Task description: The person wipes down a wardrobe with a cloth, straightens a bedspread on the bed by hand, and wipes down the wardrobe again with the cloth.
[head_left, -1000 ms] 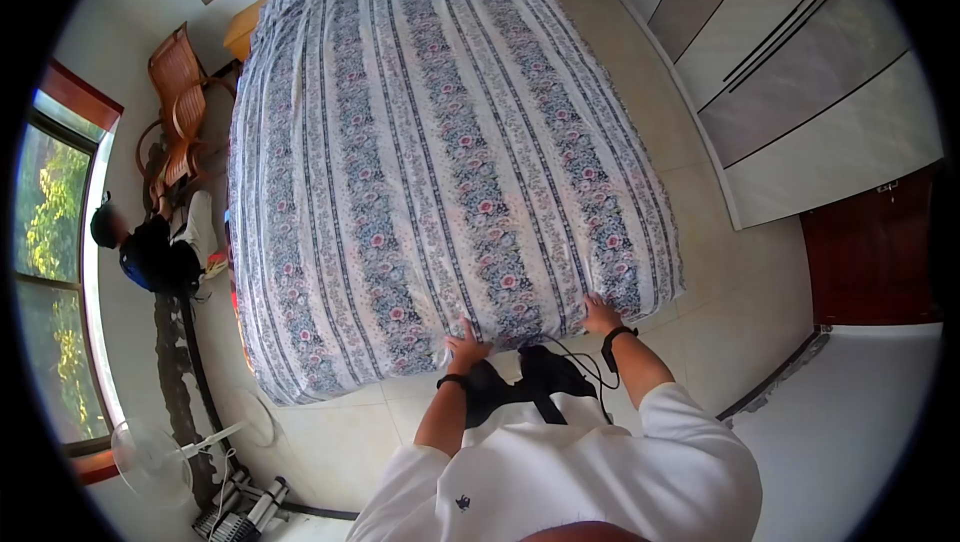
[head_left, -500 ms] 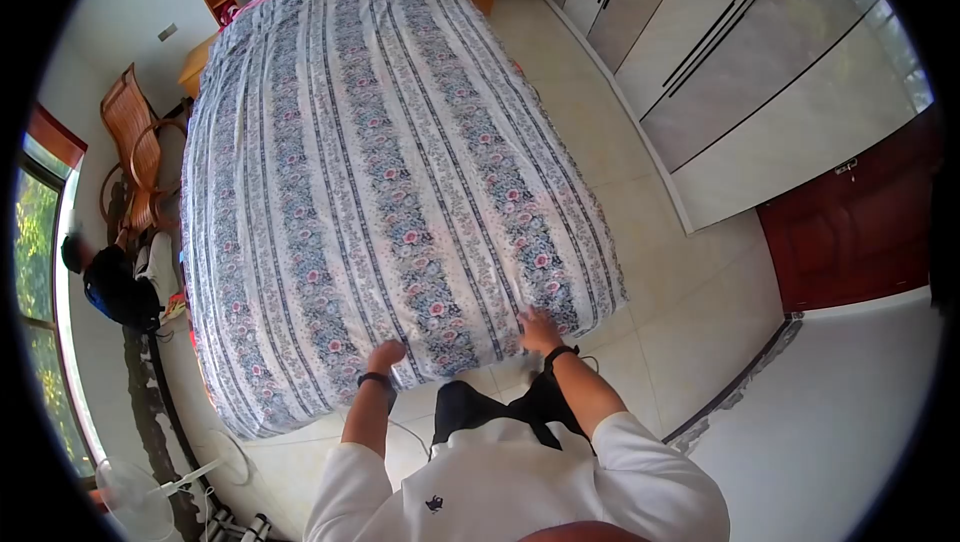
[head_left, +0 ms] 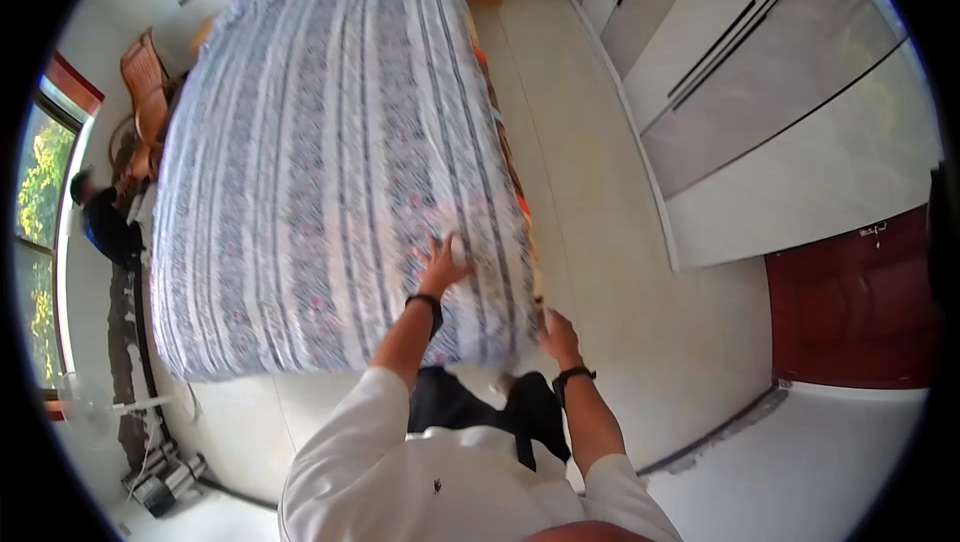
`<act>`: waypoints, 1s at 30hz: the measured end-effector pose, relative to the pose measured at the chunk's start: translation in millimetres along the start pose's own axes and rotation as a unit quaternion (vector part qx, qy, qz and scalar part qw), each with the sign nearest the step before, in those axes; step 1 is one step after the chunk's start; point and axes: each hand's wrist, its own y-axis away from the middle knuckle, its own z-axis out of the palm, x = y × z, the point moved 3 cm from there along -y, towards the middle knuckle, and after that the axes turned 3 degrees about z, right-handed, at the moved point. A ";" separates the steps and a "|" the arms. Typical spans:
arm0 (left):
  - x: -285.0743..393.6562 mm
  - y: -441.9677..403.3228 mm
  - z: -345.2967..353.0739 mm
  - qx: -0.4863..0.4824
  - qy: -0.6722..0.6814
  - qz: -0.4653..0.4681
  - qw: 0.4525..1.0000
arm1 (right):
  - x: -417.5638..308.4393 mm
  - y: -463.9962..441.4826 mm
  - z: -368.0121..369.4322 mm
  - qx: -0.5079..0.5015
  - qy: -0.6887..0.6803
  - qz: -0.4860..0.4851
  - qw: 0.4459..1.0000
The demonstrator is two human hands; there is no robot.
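Observation:
A bed is covered by a white and blue striped, floral bed sheet (head_left: 300, 192). My left hand (head_left: 442, 267) lies on the sheet near the foot end, toward the right side, with its fingers spread. At the bed's front right corner, my right hand (head_left: 559, 336) is lower, its fingers curled against the edge of the sheet; the fingertips are partly hidden. Along the right side, a strip of orange and dark patterned bedding (head_left: 515, 177) shows below the sheet edge. Each of my wrists has a black band.
A wardrobe (head_left: 720, 92) with long black handles lines the right wall, before a dark red door (head_left: 850, 307). Tiled floor (head_left: 600, 292) runs between bed and wardrobe. At left are a person (head_left: 108, 227), a wooden chair (head_left: 148, 92) and a fan (head_left: 88, 407).
Both hands and my view have shifted to the bed's right corner. My left hand has moved farther onto the sheet with fingers spread. The orange bedding along the right side has become visible.

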 end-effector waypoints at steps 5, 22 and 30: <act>81.3 -6.5 46.8 -0.069 -0.144 -0.023 0.987 | 33.1 33.4 -43.4 -0.007 -0.001 -0.078 0.997; 102.9 -86.2 77.5 -0.003 -0.186 -0.206 0.961 | -34.0 -203.6 -70.4 -0.067 -0.038 -0.123 0.989; 141.4 -96.4 106.8 0.072 -0.209 -0.252 0.942 | -52.6 -378.8 -82.1 -0.297 0.032 -0.061 0.952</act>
